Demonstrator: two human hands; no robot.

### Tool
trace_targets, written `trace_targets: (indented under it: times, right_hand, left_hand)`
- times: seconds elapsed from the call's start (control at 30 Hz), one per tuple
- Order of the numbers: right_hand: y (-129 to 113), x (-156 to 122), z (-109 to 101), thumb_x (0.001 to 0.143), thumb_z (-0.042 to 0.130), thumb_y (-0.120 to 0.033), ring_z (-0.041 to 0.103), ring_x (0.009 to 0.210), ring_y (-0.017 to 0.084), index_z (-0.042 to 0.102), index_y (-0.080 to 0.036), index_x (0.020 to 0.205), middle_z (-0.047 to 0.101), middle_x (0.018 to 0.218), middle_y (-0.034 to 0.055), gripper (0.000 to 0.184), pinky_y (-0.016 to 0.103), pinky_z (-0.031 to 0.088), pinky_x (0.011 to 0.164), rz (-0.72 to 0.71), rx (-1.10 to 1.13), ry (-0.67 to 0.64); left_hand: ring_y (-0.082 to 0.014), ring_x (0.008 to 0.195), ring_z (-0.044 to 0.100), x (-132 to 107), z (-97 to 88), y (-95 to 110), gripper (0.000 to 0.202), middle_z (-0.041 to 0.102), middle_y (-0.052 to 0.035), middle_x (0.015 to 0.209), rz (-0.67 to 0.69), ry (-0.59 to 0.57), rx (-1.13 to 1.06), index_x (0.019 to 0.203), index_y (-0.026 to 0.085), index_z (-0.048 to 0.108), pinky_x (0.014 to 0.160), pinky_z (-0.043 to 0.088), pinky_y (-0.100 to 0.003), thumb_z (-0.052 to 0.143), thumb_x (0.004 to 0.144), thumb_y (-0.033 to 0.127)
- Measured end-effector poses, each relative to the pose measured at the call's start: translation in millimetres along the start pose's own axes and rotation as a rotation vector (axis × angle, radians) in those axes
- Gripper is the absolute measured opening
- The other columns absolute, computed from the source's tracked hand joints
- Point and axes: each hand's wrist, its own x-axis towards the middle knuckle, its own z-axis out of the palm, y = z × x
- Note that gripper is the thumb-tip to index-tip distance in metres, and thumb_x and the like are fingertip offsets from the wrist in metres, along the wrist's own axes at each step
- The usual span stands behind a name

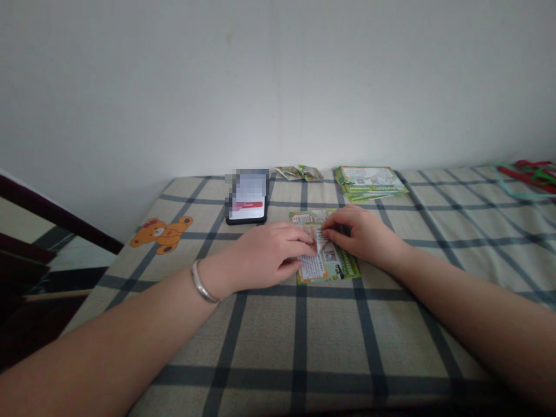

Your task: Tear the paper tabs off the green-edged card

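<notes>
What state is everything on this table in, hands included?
Left hand: fingers resting on the printed sheet.
Right hand: fingertips at the same sheet; grip unclear.
Printed sheet: lying print up, partly covered.
Phone: screen lit.
Stack of sheets: loosely piled, edges uneven.
Small printed pieces: folded-looking, near the wall.
Bracelet: worn on left wrist.
Tablecloth: spread, rumpled at right.
</notes>
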Motion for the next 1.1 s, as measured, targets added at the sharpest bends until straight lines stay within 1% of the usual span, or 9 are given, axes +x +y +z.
trace_targets:
  times: [0.13,0.23,0.37,0.53,0.67,0.8,1.0,1.1]
  right_hand:
    - [-4.0,0.2,2.7,0.085,0.059,-0.022,0.057,0.078,0.017,0.069,-0.018,0.084,0.068,0.081,0.0037,0.011,0.03,0.042,0.073,-0.012,-0.04,0.038]
    - [-3.3,1.3,4.1,0.084,0.059,-0.022,0.056,0.076,0.017,0.069,-0.018,0.08,0.067,0.078,0.0033,0.011,0.029,0.042,0.071,0.002,-0.033,0.031]
    - [-1.4,3.3,4.9,0.084,0.059,-0.023,0.055,0.073,0.016,0.068,-0.019,0.077,0.066,0.076,0.0024,0.012,0.028,0.041,0.068,0.021,-0.03,0.013]
    - [-2.0,3.9,4.9,0.084,0.06,-0.023,0.054,0.071,0.015,0.068,-0.02,0.076,0.065,0.074,0.0014,0.012,0.028,0.039,0.068,0.008,-0.05,0.015]
    - [-1.7,4.8,5.9,0.083,0.061,-0.024,0.054,0.069,0.015,0.068,-0.02,0.075,0.065,0.073,0.001,0.011,0.028,0.039,0.066,0.033,-0.058,0.021]
    - [-0.2,5.8,7.2,0.084,0.061,-0.025,0.055,0.07,0.015,0.069,-0.02,0.076,0.066,0.074,0.0015,0.012,0.029,0.04,0.067,0.038,-0.061,0.019]
    - [-2.8,4.4,6.4,0.085,0.059,-0.025,0.058,0.077,0.017,0.069,-0.019,0.079,0.067,0.078,0.0034,0.013,0.03,0.043,0.072,0.013,-0.047,0.028]
    - [-5.5,3.1,4.4,0.084,0.061,-0.024,0.059,0.077,0.017,0.068,-0.019,0.085,0.067,0.081,0.0035,0.009,0.029,0.044,0.071,0.027,-0.038,0.042]
  left_hand:
    - [-0.0221,0.108,0.059,0.3,-2.1,2.7,0.031,0.065,-0.0069,0.114,-0.083,-0.002,-0.003,0.111,0.016,0.061,0.097,0.047,-0.039,0.061,0.08,0.019]
    - [-0.0214,0.105,0.059,0.3,-3.0,3.4,0.031,0.064,-0.0067,0.114,-0.113,-0.015,-0.02,0.11,0.017,0.061,0.095,0.048,-0.038,0.062,0.079,0.019]
    - [-0.0215,0.108,0.058,-0.2,-2.9,2.7,0.033,0.063,-0.007,0.116,-0.11,-0.021,-0.034,0.114,0.018,0.061,0.097,0.047,-0.039,0.061,0.08,0.019]
    - [-0.0206,0.113,0.056,-0.7,-1.7,0.9,0.036,0.061,-0.0058,0.122,-0.061,-0.016,-0.046,0.118,0.02,0.061,0.099,0.046,-0.037,0.059,0.082,0.017]
    - [-0.0206,0.114,0.055,-0.5,-1.4,0.4,0.033,0.061,-0.0045,0.123,-0.029,-0.009,-0.029,0.116,0.02,0.063,0.101,0.044,-0.037,0.059,0.084,0.017]
    - [-0.0213,0.114,0.055,-0.4,-1.1,1.0,0.032,0.061,-0.0049,0.122,-0.015,-0.012,-0.001,0.116,0.021,0.063,0.101,0.044,-0.039,0.059,0.084,0.017]
    - [-0.0221,0.114,0.055,-0.9,1.0,4.1,0.029,0.061,-0.0068,0.121,-0.044,-0.011,0.024,0.114,0.019,0.064,0.102,0.044,-0.041,0.059,0.085,0.02]
    - [-0.0215,0.114,0.055,-1.3,1.4,5.9,0.029,0.061,-0.0069,0.12,-0.07,-0.003,0.029,0.114,0.019,0.063,0.101,0.045,-0.041,0.06,0.085,0.019]
